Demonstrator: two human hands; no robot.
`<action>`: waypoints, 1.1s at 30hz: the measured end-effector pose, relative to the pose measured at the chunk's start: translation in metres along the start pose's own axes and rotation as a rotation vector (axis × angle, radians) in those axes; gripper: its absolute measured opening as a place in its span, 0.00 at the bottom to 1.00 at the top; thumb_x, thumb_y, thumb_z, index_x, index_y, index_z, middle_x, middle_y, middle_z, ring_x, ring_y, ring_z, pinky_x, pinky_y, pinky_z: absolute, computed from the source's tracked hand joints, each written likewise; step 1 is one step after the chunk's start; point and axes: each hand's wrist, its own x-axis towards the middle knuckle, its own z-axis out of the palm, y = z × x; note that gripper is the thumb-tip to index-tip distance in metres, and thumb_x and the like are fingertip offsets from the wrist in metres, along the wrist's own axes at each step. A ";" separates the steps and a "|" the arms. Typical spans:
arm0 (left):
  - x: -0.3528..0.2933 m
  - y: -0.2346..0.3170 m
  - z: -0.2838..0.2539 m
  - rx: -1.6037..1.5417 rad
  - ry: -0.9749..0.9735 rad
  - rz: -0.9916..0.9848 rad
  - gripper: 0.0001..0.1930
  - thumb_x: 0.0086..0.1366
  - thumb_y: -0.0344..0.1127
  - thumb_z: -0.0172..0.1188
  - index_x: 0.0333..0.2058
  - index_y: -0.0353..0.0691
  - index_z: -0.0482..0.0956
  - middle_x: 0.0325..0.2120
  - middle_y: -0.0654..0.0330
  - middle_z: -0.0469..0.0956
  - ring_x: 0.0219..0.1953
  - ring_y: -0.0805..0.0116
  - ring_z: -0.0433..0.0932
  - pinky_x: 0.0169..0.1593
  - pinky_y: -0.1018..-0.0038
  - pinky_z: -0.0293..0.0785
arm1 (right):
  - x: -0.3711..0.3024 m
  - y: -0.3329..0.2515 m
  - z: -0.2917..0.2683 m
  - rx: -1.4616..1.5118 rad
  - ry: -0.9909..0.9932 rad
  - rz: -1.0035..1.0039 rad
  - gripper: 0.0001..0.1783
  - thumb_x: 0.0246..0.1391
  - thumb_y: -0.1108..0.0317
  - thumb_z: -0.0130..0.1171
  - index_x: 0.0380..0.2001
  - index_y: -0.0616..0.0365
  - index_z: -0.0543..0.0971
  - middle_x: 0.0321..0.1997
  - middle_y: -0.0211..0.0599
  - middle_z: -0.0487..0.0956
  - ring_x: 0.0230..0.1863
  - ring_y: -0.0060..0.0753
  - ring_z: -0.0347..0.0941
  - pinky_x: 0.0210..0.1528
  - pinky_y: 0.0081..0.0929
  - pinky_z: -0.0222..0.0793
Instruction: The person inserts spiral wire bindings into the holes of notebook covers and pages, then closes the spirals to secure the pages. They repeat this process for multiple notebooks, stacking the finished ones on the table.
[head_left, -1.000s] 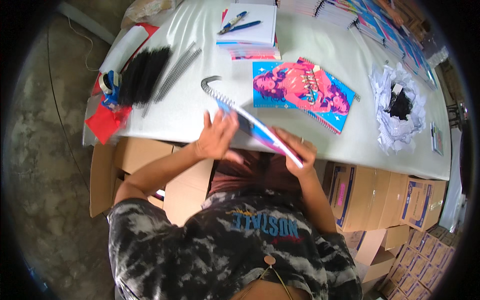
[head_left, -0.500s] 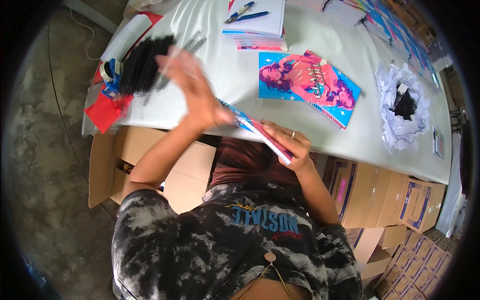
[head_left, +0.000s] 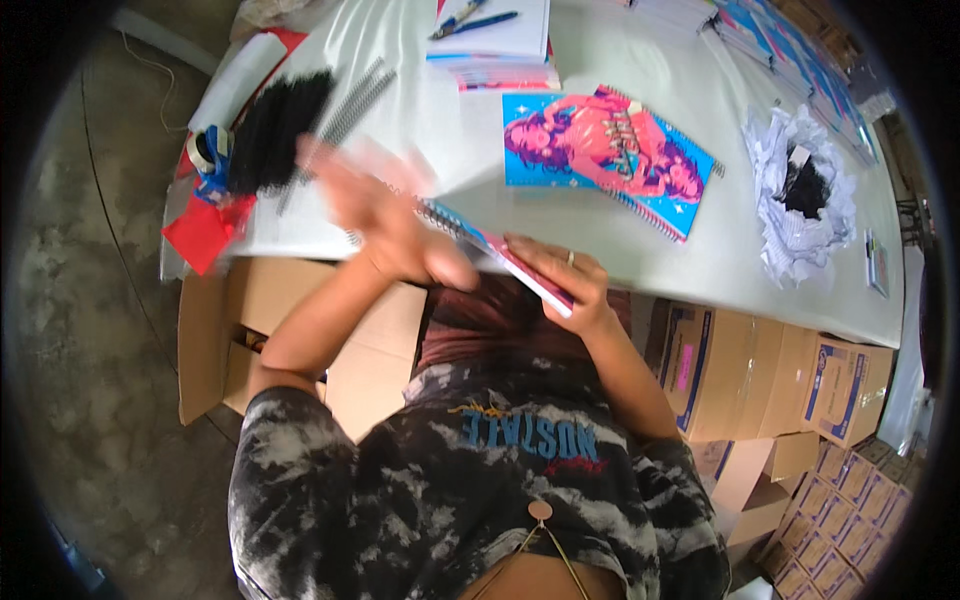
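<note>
Close in, looking over blotchy black-and-grey shirt fabric (head_left: 400, 490) and a smooth, flat, round pendant (head_left: 540, 510) on thin cord. Up to the right hand (head_left: 575, 280), and holding firm there: pinching a thin spiral notebook (head_left: 497, 252) by its lower end, slanted, nearly edge-on, over the near edge of the table (head_left: 450, 130). Showing pale page edges, a blue-and-pink cover and a dark, springy coil (head_left: 435, 212) toward the upper end. Across to the left hand (head_left: 380, 220), badly blurred, spread wide with fingers apart near that coil; impossible to tell whether touching it.

Down below, passing matte brown cardboard: an open-flapped box (head_left: 205, 340) to the left, taped boxes (head_left: 745, 370) to the right.

Back up onto glossy, lightly rippled white table covering. Spotting, on the left, a flat red piece (head_left: 200, 235), a blue tape dispenser (head_left: 213, 180), a bristly black heap (head_left: 280, 130) and, just beside it, slender grey wire coils (head_left: 355, 105). Into the middle, catching two overlapping illustrated covers (head_left: 545, 140), shiny blue and pink; out right, a nest of crumpled white paper (head_left: 780, 240) around a tangled black bundle (head_left: 803, 190). Farther back, reaching a squared-off stack of paper (head_left: 505, 75) with two pens (head_left: 475, 25) lying on top, then, far right, rows of colourful notebooks (head_left: 780, 60), partly cut off.
</note>
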 end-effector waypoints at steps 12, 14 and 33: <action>0.028 0.016 -0.003 0.108 -0.299 -0.093 0.60 0.46 0.80 0.37 0.56 0.22 0.52 0.61 0.32 0.36 0.64 0.37 0.34 0.61 0.43 0.29 | 0.001 -0.002 0.005 -0.063 0.021 0.022 0.23 0.40 0.81 0.58 0.44 0.63 0.76 0.44 0.46 0.77 0.43 0.42 0.77 0.42 0.31 0.74; -0.037 0.038 0.014 -0.070 -0.407 -0.040 0.64 0.40 0.83 0.38 0.56 0.21 0.52 0.59 0.28 0.38 0.64 0.34 0.35 0.61 0.42 0.30 | -0.004 0.008 0.005 -0.042 0.101 0.065 0.23 0.40 0.81 0.58 0.45 0.63 0.75 0.45 0.46 0.77 0.42 0.41 0.77 0.42 0.31 0.74; -0.016 0.051 0.030 -0.188 -0.258 -0.074 0.56 0.46 0.81 0.36 0.59 0.35 0.56 0.60 0.39 0.46 0.64 0.38 0.40 0.60 0.42 0.26 | 0.007 0.010 0.007 0.040 0.106 0.205 0.28 0.40 0.79 0.56 0.50 0.59 0.72 0.43 0.47 0.77 0.40 0.45 0.77 0.39 0.31 0.73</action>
